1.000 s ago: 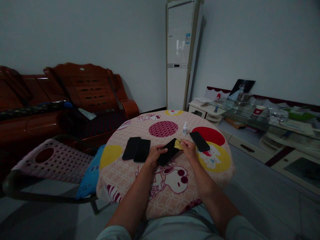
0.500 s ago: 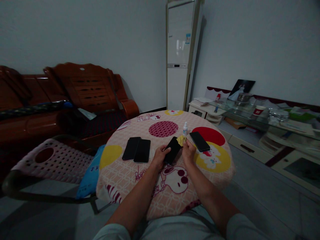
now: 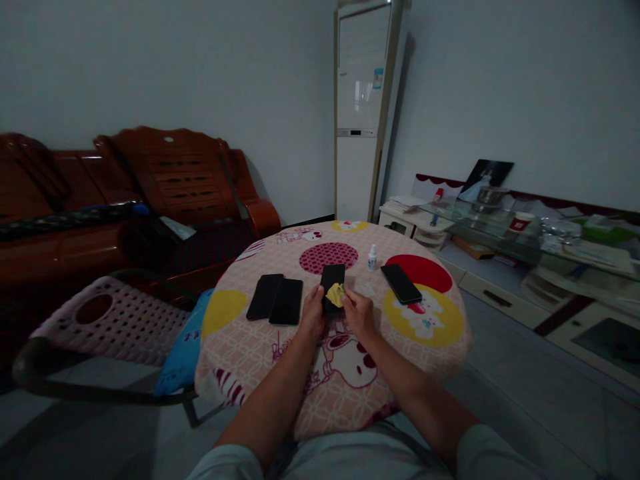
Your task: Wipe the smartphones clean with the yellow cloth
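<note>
My left hand (image 3: 313,309) grips a black smartphone (image 3: 333,272) by its left edge, above the near middle of the table. Pinched in my right hand (image 3: 358,311) is a crumpled yellow cloth (image 3: 335,295), which lies against the phone's dark screen. Part of the phone's lower end is hidden by the cloth and my fingers. To the left, a second phone (image 3: 287,302) partly overlaps another black phone (image 3: 263,296). Right of my hands lies one more phone (image 3: 401,283), screen up. A small white bottle (image 3: 373,259) stands upright behind my right hand.
A patterned cloth covers the round table (image 3: 280,260). A woven chair (image 3: 115,327) with a blue packet (image 3: 185,353) stands at the left, before a wooden sofa (image 3: 175,173). On the right is a low cabinet (image 3: 480,287) with a glass top holding a paper cup (image 3: 520,222).
My right hand has moved left with the yellow cloth, from the phone's upper right corner onto its screen. My left hand has turned the phone from tilted to nearly straight.
</note>
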`<move>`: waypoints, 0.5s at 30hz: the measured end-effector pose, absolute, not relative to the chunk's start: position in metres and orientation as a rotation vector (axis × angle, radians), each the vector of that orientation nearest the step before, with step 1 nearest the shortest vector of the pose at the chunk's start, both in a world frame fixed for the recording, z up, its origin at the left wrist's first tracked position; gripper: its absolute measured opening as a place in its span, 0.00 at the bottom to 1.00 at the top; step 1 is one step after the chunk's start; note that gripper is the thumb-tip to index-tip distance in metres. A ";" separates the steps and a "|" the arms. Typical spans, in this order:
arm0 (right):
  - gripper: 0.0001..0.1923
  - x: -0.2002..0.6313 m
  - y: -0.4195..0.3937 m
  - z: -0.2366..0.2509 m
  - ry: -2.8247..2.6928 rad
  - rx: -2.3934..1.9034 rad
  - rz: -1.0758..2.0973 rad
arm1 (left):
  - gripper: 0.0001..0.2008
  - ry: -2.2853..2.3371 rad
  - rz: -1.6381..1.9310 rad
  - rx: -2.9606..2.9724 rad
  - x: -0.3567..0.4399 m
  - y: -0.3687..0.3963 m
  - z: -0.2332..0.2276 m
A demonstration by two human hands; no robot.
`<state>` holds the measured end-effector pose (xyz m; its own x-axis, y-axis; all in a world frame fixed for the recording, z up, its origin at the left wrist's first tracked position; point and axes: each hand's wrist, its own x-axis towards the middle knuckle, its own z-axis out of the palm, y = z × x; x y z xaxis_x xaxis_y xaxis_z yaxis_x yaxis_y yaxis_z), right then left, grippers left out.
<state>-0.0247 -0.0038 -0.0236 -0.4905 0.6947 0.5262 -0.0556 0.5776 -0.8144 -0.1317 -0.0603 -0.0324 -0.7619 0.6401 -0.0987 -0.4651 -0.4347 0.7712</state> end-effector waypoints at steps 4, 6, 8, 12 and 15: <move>0.19 -0.023 -0.012 -0.023 -1.944 -0.372 0.989 | 0.13 1.087 2.251 0.152 -0.137 -0.061 -0.029; 0.18 -0.021 -0.015 -0.021 -1.966 -0.316 0.985 | 0.16 1.062 2.266 0.119 -0.138 -0.062 -0.027; 0.18 -0.020 -0.017 -0.019 -1.968 -0.288 0.974 | 0.18 1.055 2.265 0.105 -0.138 -0.062 -0.025; 0.18 -0.021 -0.012 -0.018 -1.928 -0.324 0.921 | 0.20 1.061 2.165 0.184 -0.135 -0.064 -0.022; 0.18 -0.022 -0.003 -0.019 -1.871 -0.409 0.896 | 0.23 1.055 2.074 0.282 -0.132 -0.066 -0.020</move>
<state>-0.0223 -0.0031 -0.0190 -0.4603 0.6227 0.6328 -0.1028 0.6706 -0.7347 -0.1316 -0.0658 -0.0202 -0.6740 0.7251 -0.1414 -0.5412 -0.3543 0.7626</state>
